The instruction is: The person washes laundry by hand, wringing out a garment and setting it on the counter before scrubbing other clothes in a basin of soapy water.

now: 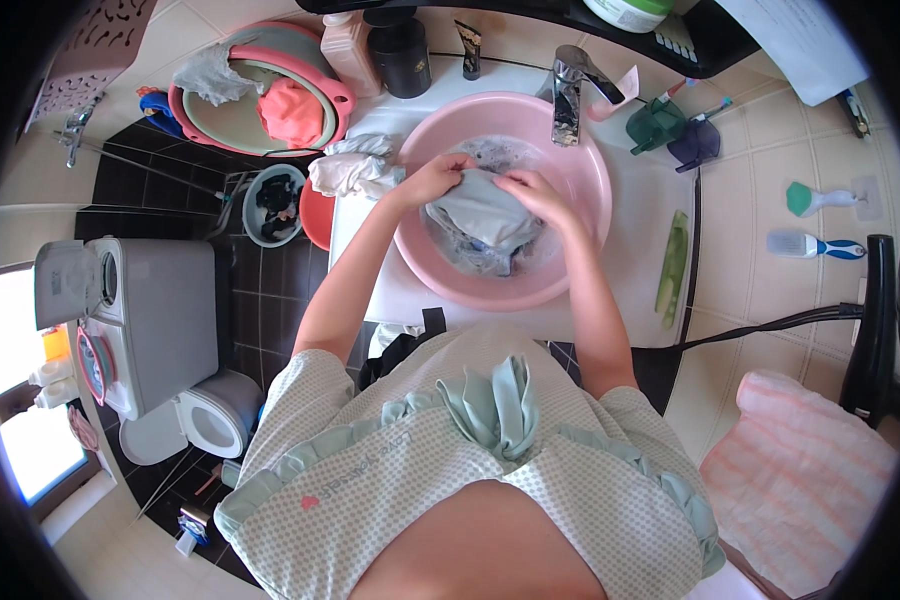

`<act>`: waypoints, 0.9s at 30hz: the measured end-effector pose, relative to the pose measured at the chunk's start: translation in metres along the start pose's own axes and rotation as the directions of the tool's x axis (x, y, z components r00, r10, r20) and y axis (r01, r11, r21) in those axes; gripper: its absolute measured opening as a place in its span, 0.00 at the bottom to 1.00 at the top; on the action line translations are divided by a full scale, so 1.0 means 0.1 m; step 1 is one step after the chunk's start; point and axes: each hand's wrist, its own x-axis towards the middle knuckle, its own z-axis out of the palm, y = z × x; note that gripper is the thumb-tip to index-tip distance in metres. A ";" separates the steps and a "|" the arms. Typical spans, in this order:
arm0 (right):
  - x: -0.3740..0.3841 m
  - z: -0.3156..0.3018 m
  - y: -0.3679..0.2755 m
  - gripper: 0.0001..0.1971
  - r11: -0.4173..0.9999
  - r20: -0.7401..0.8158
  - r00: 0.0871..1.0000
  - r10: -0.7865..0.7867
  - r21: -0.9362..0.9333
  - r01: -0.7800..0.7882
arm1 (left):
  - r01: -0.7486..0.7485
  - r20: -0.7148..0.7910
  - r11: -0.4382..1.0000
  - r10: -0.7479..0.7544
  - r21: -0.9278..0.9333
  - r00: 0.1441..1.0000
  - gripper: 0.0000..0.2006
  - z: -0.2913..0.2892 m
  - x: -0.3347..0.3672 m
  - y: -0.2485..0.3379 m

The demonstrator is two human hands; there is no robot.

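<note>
Grey cloth (485,215) bunched in pink basin (580,270); we grip it w/ both fists, left hand (435,180) & right hand (530,190), rubbing it evenly.

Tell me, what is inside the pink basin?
The pink basin holds a grey cloth, gripped by the left hand and right hand, in soapy water. The cloth hides whatever lies beneath it.

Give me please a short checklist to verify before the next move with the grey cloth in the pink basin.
1. Both hands grip the cloth: left hand and right hand are on the grey cloth: ok.
2. Cloth is over the pink basin: ok.
3. Basin sits fully on the white sink: ok.
4. Faucet is turned off: cannot tell.
5. Wrung white cloth lies outside the basin: ok.
</note>
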 end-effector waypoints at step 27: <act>0.63 0.38 0.69 0.13 0.497 -0.516 0.832 -0.203 -0.786 -0.366 | 0.597 -0.622 0.523 -0.153 0.608 0.768 0.15 0.19 0.38 -0.89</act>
